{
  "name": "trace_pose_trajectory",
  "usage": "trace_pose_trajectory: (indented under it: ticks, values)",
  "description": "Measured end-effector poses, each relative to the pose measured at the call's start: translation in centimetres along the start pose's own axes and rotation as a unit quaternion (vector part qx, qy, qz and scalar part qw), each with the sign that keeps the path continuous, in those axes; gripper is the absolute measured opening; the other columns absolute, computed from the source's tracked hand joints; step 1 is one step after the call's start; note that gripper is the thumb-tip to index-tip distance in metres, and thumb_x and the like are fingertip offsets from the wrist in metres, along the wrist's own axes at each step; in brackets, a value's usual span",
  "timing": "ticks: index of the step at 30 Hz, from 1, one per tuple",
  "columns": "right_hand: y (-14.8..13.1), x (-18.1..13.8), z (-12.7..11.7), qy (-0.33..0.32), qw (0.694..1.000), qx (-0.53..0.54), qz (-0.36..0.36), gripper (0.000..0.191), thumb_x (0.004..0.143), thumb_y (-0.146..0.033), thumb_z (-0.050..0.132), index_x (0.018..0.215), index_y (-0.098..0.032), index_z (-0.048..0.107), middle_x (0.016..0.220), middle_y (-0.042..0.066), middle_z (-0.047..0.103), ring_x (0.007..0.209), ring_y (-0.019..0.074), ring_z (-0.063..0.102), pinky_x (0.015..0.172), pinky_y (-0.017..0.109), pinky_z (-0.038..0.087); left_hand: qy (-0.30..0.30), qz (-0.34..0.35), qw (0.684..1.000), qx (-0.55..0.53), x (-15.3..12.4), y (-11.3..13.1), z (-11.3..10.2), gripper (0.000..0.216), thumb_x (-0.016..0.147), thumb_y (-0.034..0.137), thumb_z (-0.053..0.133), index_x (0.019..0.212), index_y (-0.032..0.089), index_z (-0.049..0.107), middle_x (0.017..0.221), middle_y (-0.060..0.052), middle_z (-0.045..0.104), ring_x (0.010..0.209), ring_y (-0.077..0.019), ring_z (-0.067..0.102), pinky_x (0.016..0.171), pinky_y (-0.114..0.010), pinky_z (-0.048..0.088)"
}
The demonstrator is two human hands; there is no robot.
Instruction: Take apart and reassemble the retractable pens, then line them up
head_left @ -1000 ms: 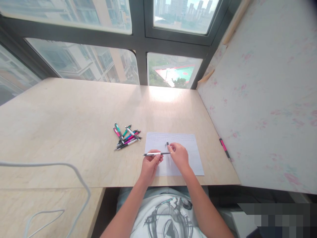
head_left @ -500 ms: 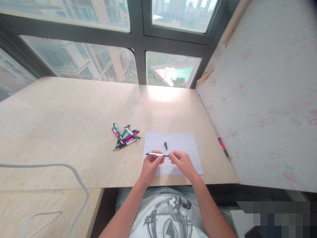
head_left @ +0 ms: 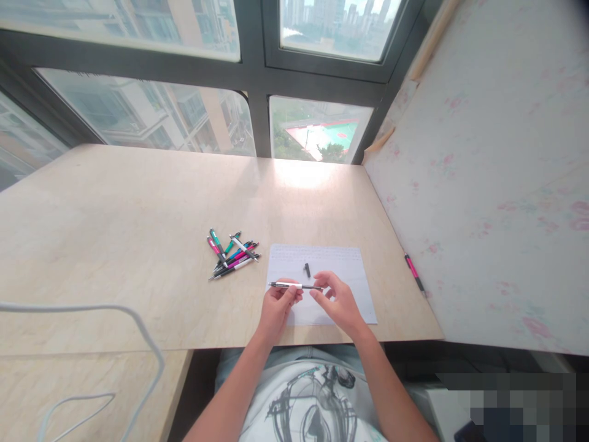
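Note:
My left hand [head_left: 278, 301] pinches a slim white and black pen [head_left: 294, 286] held level over a sheet of white paper [head_left: 343, 258]. My right hand [head_left: 338, 298] grips the pen's right end with thumb and fingertips. A small black pen part [head_left: 307, 269] lies on the paper just beyond the hands. To the left of the paper rests a pile of several coloured pens [head_left: 232, 253] on the pale wooden desk [head_left: 138, 233].
One pink pen [head_left: 413, 273] lies at the desk's right edge against a floral-patterned wall panel [head_left: 497, 184]. A white cable [head_left: 115, 344] loops across the lower left. Large windows [head_left: 257, 80] run along the desk's far side.
My right hand left the small black part on the paper and came back to the pen's right end. The left hand kept the pen nearly still.

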State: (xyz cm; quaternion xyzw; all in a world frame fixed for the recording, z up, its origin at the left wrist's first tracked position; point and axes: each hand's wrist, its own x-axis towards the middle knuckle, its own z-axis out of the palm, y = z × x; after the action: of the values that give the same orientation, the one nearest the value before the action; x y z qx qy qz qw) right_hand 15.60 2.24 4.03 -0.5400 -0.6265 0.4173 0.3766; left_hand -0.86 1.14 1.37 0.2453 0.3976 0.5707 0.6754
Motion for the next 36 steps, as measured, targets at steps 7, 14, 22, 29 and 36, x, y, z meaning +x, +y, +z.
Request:
trace_pose_trajectory:
  ticks: [7,14,22,29,36]
  values:
    - [-0.05,-0.04,-0.46,-0.017,1.0,-0.025,-0.008,0.021,0.087,-0.035,0.054,0.079,-0.02,0.066,0.075,0.002,0.068,0.068,0.0153,0.061,0.059,0.025,0.045,0.002,0.006,1.0,0.006,-0.11,0.07,0.04,0.016,0.077,0.025,0.073,0.087,0.014,0.069,0.072,-0.004,0.068,0.066,-0.0117,0.059,0.067,-0.024,0.046]
    - [-0.13,0.0,-0.54,-0.019,0.999,-0.038,0.011,0.032,0.091,-0.039,0.048,0.072,-0.019,0.064,0.066,0.001,0.065,0.06,0.0137,0.057,0.056,0.025,0.042,-0.006,-0.001,1.0,0.009,-0.2,0.24,0.18,0.016,0.076,0.026,0.074,0.086,0.015,0.069,0.072,-0.004,0.068,0.067,-0.0125,0.059,0.067,-0.025,0.046]
    - [-0.46,-0.08,-0.88,-0.01,1.0,-0.015,-0.018,0.022,0.082,-0.033,0.061,0.1,-0.021,0.063,0.09,0.004,0.069,0.076,0.0165,0.063,0.059,0.024,0.046,-0.015,-0.002,1.0,0.011,-0.16,0.14,0.03,0.017,0.076,0.028,0.074,0.086,0.015,0.069,0.074,-0.004,0.068,0.067,-0.0126,0.059,0.066,-0.024,0.045]
    - [-0.7,-0.11,-0.98,-0.019,0.998,-0.052,-0.003,0.033,0.091,-0.038,0.049,0.068,-0.019,0.064,0.067,0.002,0.067,0.06,0.0147,0.058,0.057,0.026,0.044,-0.009,-0.01,1.0,0.018,-0.23,0.37,0.18,0.02,0.073,0.029,0.076,0.084,0.014,0.069,0.073,-0.005,0.068,0.066,-0.0133,0.059,0.064,-0.025,0.045]
    - [-0.54,-0.06,-0.81,0.001,1.0,-0.01,-0.009,0.022,0.084,-0.036,0.059,0.098,-0.02,0.064,0.086,0.005,0.07,0.076,0.0173,0.064,0.056,0.024,0.046,-0.016,-0.007,1.0,0.01,-0.15,0.26,0.05,0.022,0.073,0.03,0.076,0.085,0.014,0.069,0.074,-0.005,0.068,0.066,-0.0133,0.059,0.064,-0.025,0.046]
